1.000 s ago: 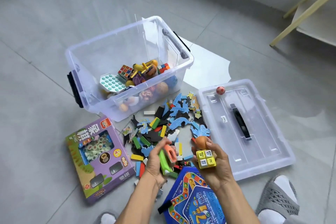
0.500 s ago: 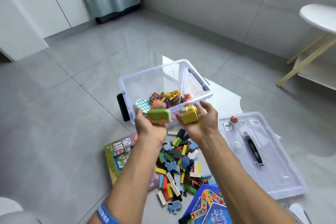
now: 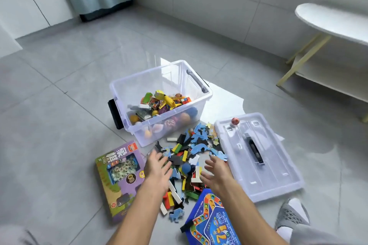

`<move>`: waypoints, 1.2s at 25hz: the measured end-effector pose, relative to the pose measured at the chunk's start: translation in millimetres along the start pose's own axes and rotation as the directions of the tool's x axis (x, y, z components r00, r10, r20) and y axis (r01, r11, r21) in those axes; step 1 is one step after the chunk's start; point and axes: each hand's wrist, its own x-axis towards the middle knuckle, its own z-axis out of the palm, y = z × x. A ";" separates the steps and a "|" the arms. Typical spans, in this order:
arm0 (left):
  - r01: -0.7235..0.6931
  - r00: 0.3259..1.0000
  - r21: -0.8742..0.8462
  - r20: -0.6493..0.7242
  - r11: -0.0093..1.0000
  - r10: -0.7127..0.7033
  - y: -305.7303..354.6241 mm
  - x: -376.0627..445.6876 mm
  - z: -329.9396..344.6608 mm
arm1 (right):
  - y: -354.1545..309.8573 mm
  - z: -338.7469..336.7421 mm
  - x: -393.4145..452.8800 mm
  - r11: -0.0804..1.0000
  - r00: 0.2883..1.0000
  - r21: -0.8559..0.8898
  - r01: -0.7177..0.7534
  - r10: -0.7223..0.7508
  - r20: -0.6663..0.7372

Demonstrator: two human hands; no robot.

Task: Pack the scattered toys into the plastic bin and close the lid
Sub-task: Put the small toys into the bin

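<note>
both the left hand and right hand hang spread and empty over the heap of coloured foam puzzle pieces and wooden blocks, just in front of the clear plastic bin. thin pieces could slip from a scoop. the clear lid crowds the right; bare floor lies left.

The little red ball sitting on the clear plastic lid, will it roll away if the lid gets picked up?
Probably. The little red ball is round and sits loose on the clear plastic lid, so tilting would likely send it rolling. The lid's raised edge might catch it. It looks small and light.
</note>
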 end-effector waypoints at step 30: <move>-0.237 0.956 0.824 0.292 -0.514 0.026 -131.0 241.2 59.8 | -147.5 -72.1 285.2 -0.112 0.662 -0.982 0.152 -0.726 0.185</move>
